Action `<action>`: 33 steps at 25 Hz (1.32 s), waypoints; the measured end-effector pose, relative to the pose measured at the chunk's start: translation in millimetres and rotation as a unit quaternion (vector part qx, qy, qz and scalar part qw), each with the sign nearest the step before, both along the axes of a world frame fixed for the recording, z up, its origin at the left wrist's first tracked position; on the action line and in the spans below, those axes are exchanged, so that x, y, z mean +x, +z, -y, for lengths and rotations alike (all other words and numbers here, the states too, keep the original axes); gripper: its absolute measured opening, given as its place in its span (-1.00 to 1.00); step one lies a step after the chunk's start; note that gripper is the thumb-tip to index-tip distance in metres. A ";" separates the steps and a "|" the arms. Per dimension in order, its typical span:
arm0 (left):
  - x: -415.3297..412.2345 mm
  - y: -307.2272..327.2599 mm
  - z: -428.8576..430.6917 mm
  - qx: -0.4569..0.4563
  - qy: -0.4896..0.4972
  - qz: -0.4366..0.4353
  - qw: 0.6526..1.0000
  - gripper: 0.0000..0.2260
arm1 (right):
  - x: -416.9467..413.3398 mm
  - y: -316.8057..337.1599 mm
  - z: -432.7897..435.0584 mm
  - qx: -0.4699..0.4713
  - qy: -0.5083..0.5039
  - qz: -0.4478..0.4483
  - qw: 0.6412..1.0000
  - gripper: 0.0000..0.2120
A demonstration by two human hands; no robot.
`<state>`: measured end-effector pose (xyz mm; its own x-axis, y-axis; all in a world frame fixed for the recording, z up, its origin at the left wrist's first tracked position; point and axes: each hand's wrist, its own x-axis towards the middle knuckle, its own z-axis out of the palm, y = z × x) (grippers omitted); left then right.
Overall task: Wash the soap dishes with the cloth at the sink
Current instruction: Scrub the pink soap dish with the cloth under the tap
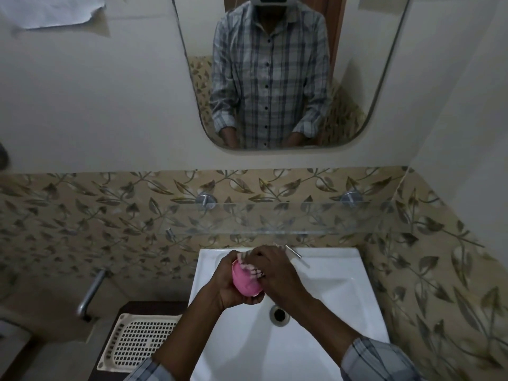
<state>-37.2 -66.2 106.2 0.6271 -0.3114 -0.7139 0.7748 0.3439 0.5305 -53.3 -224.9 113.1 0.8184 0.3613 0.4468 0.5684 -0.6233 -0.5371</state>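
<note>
Over the white sink [343, 292] I hold a pink soap dish [244, 281] in my left hand [231, 287], which wraps around its underside. My right hand [277, 273] presses a pale pinkish cloth [251, 268] against the top of the dish; only a small crumpled part of the cloth shows between my fingers. Both hands meet above the back half of the basin, just in front of the tap [295, 255].
The sink drain [279, 314] lies below my right wrist. A cream slotted plastic tray [137, 342] sits on a dark stand left of the sink. A glass shelf [275, 218] spans the patterned tiles above the tap, a mirror [357, 78] above it. A metal pipe [90, 292] sticks out at left.
</note>
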 end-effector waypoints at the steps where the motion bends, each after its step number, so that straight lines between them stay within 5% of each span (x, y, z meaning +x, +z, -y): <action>1: 1.2 -0.6 0.2 0.006 0.003 0.009 1.000 -0.68 | 0.0 -4.1 -1.2 -0.027 0.026 0.029 0.999 -0.66; 6: 1.0 1.1 2.8 -0.028 0.004 0.059 0.998 -0.69 | 14.1 -4.9 5.3 -0.130 -0.082 -0.076 0.985 -0.58; 12: 2.0 -15.6 17.0 -0.013 0.046 0.130 0.990 -0.66 | 3.0 -25.7 11.8 -0.033 -0.176 -0.194 0.965 -0.80; 16: 6.7 -14.3 25.4 0.045 0.025 0.165 0.985 -0.67 | 5.1 -30.9 11.8 0.093 -0.250 -0.167 0.949 -0.91; 21: 16.5 -12.4 25.8 0.038 0.036 0.145 0.988 -0.59 | -7.5 -38.4 4.6 0.051 -0.095 -0.040 0.993 -0.53; 25: 12.2 -20.0 24.6 0.022 0.054 0.120 0.991 -0.60 | -15.5 -45.7 8.6 0.008 -0.020 0.041 0.999 -0.50; 33: 16.5 -28.9 16.3 0.012 0.037 0.099 0.994 -0.65 | -8.1 -56.1 23.1 -0.037 -0.026 0.010 0.999 -0.48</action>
